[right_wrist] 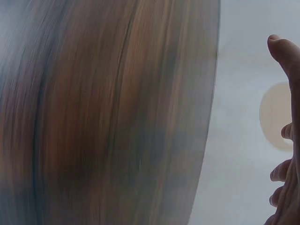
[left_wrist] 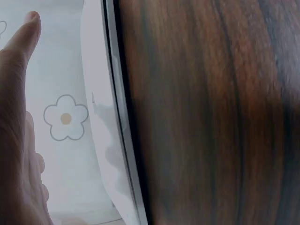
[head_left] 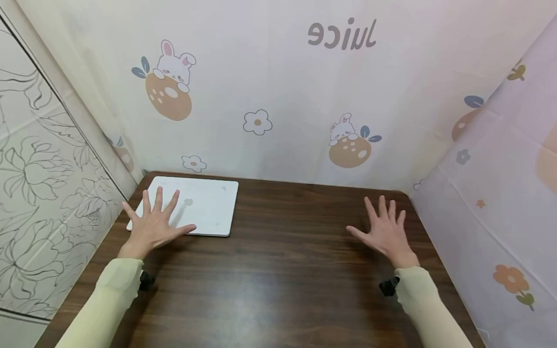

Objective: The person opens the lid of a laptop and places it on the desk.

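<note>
A closed white laptop [head_left: 209,208] with a faint logo on its lid lies at the back left of the dark wooden table [head_left: 278,270]. My left hand [head_left: 152,224] hovers over the laptop's left part, fingers straight and spread wide. In the left wrist view the laptop's edge [left_wrist: 117,93] runs beside that hand, with a gap between them. On the right, my right hand [head_left: 385,234] is held above the bare wood, its fingers likewise fanned out. Neither hand holds anything.
A pale curtain [head_left: 287,96] printed with rabbits and flowers hangs behind the table's far edge. Another printed cloth [head_left: 491,217] borders the right side, and a flower-patterned panel [head_left: 43,169] stands at the left. Small black devices sit at both wrists.
</note>
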`<state>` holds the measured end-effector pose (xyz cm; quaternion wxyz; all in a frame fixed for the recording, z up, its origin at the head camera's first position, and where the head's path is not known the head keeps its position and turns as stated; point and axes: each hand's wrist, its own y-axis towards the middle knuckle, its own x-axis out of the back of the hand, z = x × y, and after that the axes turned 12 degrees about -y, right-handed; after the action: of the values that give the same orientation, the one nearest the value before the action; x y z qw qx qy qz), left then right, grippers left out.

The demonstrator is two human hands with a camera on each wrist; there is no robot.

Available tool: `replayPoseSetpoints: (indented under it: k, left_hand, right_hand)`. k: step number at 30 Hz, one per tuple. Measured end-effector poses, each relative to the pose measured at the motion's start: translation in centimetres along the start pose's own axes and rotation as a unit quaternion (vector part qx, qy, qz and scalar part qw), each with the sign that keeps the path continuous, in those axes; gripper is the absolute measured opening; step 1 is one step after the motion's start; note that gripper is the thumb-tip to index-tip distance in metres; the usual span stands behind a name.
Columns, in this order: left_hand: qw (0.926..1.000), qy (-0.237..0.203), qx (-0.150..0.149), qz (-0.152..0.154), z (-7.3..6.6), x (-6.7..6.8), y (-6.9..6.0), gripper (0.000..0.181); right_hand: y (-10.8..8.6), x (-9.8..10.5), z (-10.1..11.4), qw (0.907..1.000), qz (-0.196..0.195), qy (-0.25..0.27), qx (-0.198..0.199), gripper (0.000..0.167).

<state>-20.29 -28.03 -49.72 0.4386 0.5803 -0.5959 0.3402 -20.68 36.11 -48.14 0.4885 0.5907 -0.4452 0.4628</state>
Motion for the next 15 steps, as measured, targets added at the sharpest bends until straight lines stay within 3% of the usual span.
replayPoseSetpoints:
  k: [8,15]
  left_hand:
    - [0.9995,-0.021,0.014,0.021,-0.1,-1.4,0.5,0.113]
    - [0.9987,-0.028,0.032,0.03,0.4,-1.3,0.5,0.115]
  right_hand:
    - [2.1,-1.3,5.0,0.9981,0.024,0.054,0.018,0.112]
    - [3.9,-1.4,9.6,0.9946,0.035,0.086,0.046,0.11]
